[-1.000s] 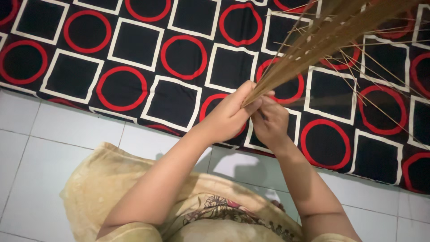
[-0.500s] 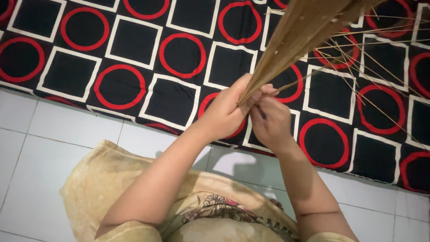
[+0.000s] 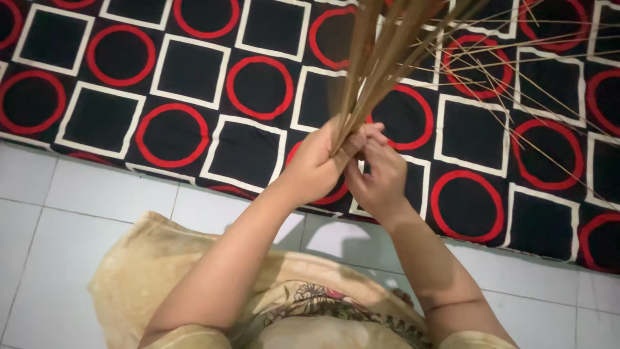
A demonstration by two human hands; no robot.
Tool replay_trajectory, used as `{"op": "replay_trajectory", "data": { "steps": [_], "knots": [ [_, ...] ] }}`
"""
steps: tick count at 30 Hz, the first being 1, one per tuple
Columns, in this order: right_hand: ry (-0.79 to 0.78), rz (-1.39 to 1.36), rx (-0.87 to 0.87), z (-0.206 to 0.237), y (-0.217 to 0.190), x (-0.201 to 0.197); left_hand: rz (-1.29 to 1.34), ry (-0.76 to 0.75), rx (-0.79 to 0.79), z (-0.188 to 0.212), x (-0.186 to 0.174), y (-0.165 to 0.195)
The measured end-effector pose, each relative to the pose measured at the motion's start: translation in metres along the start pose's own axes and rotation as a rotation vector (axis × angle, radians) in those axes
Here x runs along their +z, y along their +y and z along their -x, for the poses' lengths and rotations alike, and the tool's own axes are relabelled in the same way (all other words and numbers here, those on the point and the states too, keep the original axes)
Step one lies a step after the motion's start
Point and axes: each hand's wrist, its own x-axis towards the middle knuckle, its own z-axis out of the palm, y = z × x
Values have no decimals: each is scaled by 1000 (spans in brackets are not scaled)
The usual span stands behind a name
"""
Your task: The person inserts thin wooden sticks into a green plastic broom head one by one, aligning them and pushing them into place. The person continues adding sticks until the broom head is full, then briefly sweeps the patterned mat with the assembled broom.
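A bundle of thin brown sticks (image 3: 381, 58) rises from my hands toward the top of the view, fanning out at its upper end. My left hand (image 3: 316, 165) is closed around the bundle's lower end. Beside it, my right hand (image 3: 381, 178) pinches the same lower end with its fingertips. Several loose thin sticks (image 3: 516, 84) lie spread across the mat to the upper right.
A black mat (image 3: 161, 84) with white squares and red circles covers the upper part of the view. Below it are white floor tiles (image 3: 58, 213). My lap in beige patterned cloth (image 3: 161, 271) fills the bottom centre.
The stick bundle has swung from leaning far to the right to standing more upright. Both hands have kept their grip on its lower end.
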Motion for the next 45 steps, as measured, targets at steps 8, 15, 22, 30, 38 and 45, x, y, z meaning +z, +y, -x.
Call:
{"op": "replay_trajectory", "data": {
  "steps": [8, 15, 22, 30, 38, 45],
  "knots": [
    [-122, -165, -141, 12, 35, 6, -10, 89, 38, 2, 0, 4],
    [883, -1787, 999, 11, 213, -44, -218, 133, 57, 1, 8, 13],
    [1081, -1794, 1200, 24, 321, -64, -397, 225, -246, 6, 8, 15],
    [1091, -1280, 1213, 0, 307, -51, -409, 89, 37, 12, 2, 20],
    [662, -453, 578, -27, 183, -80, -260, 183, -69, 13, -3, 14],
    [49, -665, 394, -54, 95, -113, -409, 265, -343, 16, -5, 8]
  ]
}}
